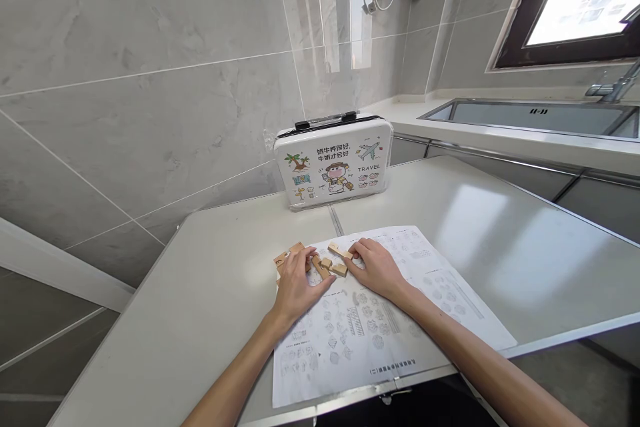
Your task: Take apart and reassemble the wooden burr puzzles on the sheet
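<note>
My left hand (299, 285) curves around a short notched wooden puzzle piece (321, 267), with the thumb at its near end and the fingers at its far end. Close beside it lie a small wooden puzzle block (326, 263) and another light wooden piece (339, 270). The fingertips of my right hand (376, 268) pinch the near end of a longer pale puzzle piece (334, 249). A stack of brown wooden pieces (296, 248) sits beyond my left fingers, partly hidden by them. Under everything is a printed paper sheet (345, 367) with line drawings of puzzles.
The sheet lies on a light folding table (210, 293) with a centre seam. A white cartoon-printed case (330, 163) with a black handle stands upright at the back, against the grey tiled wall (175, 133). A counter with a sink (530, 119) runs along the right.
</note>
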`<state>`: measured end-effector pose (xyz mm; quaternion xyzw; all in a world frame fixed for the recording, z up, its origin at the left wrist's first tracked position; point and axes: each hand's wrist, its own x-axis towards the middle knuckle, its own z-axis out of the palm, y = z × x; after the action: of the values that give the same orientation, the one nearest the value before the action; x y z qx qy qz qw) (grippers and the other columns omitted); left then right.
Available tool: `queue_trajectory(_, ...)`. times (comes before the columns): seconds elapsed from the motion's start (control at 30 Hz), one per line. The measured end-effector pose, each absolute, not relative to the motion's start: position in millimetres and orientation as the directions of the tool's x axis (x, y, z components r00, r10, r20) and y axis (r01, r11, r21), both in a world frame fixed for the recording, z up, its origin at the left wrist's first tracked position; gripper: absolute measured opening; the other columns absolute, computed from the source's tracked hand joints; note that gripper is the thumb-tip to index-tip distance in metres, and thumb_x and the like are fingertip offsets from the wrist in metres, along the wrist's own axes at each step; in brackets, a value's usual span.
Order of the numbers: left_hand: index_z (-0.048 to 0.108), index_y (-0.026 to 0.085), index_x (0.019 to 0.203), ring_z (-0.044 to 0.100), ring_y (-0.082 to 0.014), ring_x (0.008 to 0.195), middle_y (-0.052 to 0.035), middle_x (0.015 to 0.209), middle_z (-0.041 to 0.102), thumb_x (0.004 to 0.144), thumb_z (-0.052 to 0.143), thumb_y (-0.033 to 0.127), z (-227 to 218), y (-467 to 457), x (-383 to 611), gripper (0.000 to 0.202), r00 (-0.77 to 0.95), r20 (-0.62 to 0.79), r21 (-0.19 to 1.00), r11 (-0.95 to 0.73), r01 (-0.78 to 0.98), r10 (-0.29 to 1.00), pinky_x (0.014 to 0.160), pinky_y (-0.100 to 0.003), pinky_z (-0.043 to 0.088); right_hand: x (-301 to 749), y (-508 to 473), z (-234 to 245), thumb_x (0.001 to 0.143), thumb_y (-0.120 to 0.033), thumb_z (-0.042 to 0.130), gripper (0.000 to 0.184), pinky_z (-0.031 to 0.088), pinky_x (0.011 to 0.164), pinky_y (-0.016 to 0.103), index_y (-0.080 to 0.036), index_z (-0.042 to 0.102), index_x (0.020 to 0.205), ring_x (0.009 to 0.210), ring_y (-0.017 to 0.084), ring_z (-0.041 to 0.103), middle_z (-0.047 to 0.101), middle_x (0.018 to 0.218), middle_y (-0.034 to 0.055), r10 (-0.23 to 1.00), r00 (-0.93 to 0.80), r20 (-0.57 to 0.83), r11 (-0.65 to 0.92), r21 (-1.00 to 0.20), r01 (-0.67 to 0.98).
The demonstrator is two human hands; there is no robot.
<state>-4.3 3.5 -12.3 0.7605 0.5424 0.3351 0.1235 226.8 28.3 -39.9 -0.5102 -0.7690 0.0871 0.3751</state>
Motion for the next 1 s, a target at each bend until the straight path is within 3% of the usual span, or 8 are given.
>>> queue_trajectory(0.13, 0.058, 0.028, 0.128, 0.064, -0.0327, 0.115, -0.0074, 0.121, 0.066, 0.077, 0.086, 0.05, -12, 5, -5, 0.063, 0.216, 0.38, 0.496, -0.395, 0.773, 0.899, 0.096, -0.049, 0.055, 226, 26, -37, 0.095, -0.031, 0.065, 0.019, 0.045, 0.071, 0.034, -0.024, 0.055, 0.081, 0.077, 0.022, 0.062, 0.066, 0.083, 0.0035, 0.854, -0.214, 0.474, 0.466, -0.517, 0.718)
queue_trajectory(0.33, 0.057, 0.026, 0.126, 0.061, -0.0341, 0.112, -0.008, 0.116, 0.066, 0.069, 0.088, 0.066, -8, 5, -6, 0.077, 0.29, 0.374, 0.417, -0.439, 0.796, 0.881, 0.099, -0.052, 0.05, 226, 24, -34, 0.093, -0.03, 0.067, 0.017, 0.044, 0.071, 0.032, -0.023, 0.057, 0.081, 0.079, 0.021, 0.061, 0.066, 0.084, 0.0023, 0.862, -0.24, 0.446, 0.472, -0.536, 0.7)
queue_trajectory(0.67, 0.051, 0.028, 0.134, 0.065, -0.0321, 0.111, -0.0085, 0.125, 0.062, 0.064, 0.091, 0.067, -7, 3, -7, 0.089, 0.367, 0.312, 0.477, -0.479, 0.737, 0.876, 0.092, -0.046, 0.055, 227, 22, -28, 0.099, -0.036, 0.064, 0.012, 0.049, 0.078, 0.035, -0.024, 0.065, 0.097, 0.087, 0.023, 0.064, 0.067, 0.092, 0.0037, 0.868, -0.288, 0.405, 0.488, -0.585, 0.648)
queue_trajectory(0.9, 0.05, 0.03, 0.135, 0.063, -0.0318, 0.115, -0.0083, 0.127, 0.061, 0.073, 0.09, 0.057, 0, 2, -6, 0.078, 0.473, 0.318, 0.481, -0.569, 0.667, 0.822, 0.097, -0.047, 0.054, 225, 15, -20, 0.088, -0.046, 0.078, 0.037, 0.051, 0.088, 0.042, -0.023, 0.065, 0.114, 0.098, 0.027, 0.062, 0.066, 0.108, 0.0073, 0.822, -0.41, 0.396, 0.57, -0.591, 0.571)
queue_trajectory(1.0, 0.047, 0.029, 0.139, 0.06, -0.0334, 0.122, -0.0105, 0.132, 0.059, 0.07, 0.091, 0.058, 2, 2, -7, 0.087, 0.533, 0.338, 0.467, -0.63, 0.62, 0.775, 0.104, -0.05, 0.051, 224, 13, -18, 0.085, -0.045, 0.081, 0.043, 0.051, 0.089, 0.043, -0.023, 0.064, 0.119, 0.1, 0.028, 0.061, 0.065, 0.107, 0.0074, 0.802, -0.435, 0.41, 0.597, -0.586, 0.548)
